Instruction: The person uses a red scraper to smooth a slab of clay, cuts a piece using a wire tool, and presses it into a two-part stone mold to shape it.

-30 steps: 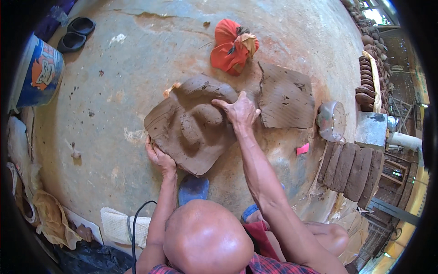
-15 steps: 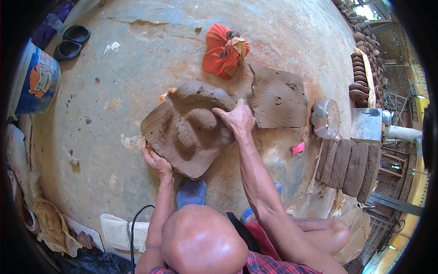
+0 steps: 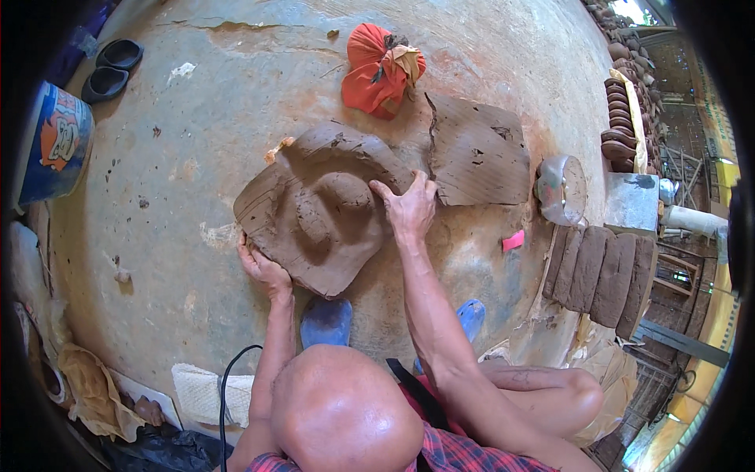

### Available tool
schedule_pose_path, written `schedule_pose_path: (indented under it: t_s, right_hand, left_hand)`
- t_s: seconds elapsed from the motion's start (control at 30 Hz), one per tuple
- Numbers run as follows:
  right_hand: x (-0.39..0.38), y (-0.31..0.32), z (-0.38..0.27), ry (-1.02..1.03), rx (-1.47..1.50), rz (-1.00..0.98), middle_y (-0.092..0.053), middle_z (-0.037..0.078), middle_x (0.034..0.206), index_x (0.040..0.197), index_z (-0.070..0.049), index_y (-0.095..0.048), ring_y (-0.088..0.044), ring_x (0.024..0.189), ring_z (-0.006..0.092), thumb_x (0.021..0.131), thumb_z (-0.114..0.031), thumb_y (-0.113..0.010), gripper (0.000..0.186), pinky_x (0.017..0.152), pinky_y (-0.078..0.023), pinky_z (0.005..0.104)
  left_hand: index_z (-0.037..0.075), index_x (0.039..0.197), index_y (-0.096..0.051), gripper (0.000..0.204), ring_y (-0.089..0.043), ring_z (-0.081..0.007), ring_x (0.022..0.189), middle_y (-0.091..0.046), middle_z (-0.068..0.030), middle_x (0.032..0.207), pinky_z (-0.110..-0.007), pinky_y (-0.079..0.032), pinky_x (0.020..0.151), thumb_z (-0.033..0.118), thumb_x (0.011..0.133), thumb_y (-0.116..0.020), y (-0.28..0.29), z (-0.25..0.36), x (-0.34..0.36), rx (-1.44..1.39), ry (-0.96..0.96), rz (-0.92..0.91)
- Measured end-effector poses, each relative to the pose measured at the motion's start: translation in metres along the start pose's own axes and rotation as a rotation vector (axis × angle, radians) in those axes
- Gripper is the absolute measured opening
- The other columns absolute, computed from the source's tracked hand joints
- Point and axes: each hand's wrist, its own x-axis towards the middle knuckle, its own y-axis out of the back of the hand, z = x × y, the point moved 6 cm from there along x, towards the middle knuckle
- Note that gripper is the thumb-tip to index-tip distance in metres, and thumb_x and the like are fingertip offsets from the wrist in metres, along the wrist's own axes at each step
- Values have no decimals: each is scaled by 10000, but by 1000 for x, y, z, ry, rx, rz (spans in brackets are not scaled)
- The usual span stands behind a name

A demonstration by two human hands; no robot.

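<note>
A wet brown clay slab (image 3: 346, 256) with raised rounded lumps in its middle lies on the floor in front of me. My left hand (image 3: 266, 271) grips its lower left edge, fingers tucked under the rim. At the right edge, my right hand (image 3: 409, 208) pinches the clay, with the thumb on top and the fingers on the outer side. What lies beneath the slab is hidden. A second flat clay sheet (image 3: 480, 153), roughly square with ridged lines, rests just beyond my right hand.
An orange cloth bundle (image 3: 373, 75) sits at the far side. Several thick clay slabs (image 3: 602, 275) stand in a row at right, near a clear round container (image 3: 561, 190) and a pink scrap (image 3: 513, 240). A blue bucket (image 3: 55, 149) and dark clogs (image 3: 106, 82) are at left.
Both hands keep their hold on the slab's edges. The whole floor scene sits slightly higher in the picture, and my right hand has shifted a little along the rim.
</note>
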Motion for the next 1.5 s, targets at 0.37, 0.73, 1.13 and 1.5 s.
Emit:
schedule_pose_path:
  t_s: [0.37, 0.73, 1.13, 1.5]
  right_hand:
    - [-42, -8, 18, -251, 368, 237, -634, 308, 1396, 1525, 36, -451, -636, 1272, 461, 679, -519, -989, 1146, 1097, -502, 527]
    - [-40, -29, 24, -373, 308, 276, -751, 273, 1097, 1177, 68, -656, -722, 1058, 441, 686, -580, -970, 872, 931, -547, 528]
    - [-40, -33, 36, -216, 581, 356, -786, 209, 1109, 1169, 38, -720, -748, 1014, 365, 772, -396, -971, 639, 914, -560, 455]
    - [-50, -35, 43, -263, 664, 55, -787, 188, 1171, 1211, 33, -718, -744, 1081, 315, 763, -409, -975, 679, 956, -551, 432]
  left_hand:
    - [-62, 1435, -566, 414, -586, -284, 1310, -619, -170, 1427, -401, -421, 1151, 134, 1099, -427, 2, 1, 8, -33, -35, -39]
    - [-55, 1453, -537, 427, -584, -277, 1282, -601, -165, 1427, -392, -432, 1129, 155, 1096, -432, 5, -9, 13, -115, 44, -56]
    - [-48, 1465, -541, 422, -591, -263, 1277, -611, -159, 1421, -381, -438, 1135, 117, 1107, -392, 4, -2, 6, 29, -32, -37]
    - [-55, 1471, -526, 436, -584, -268, 1294, -607, -175, 1422, -386, -436, 1140, 143, 1107, -390, 5, 1, 10, -8, -28, -87]
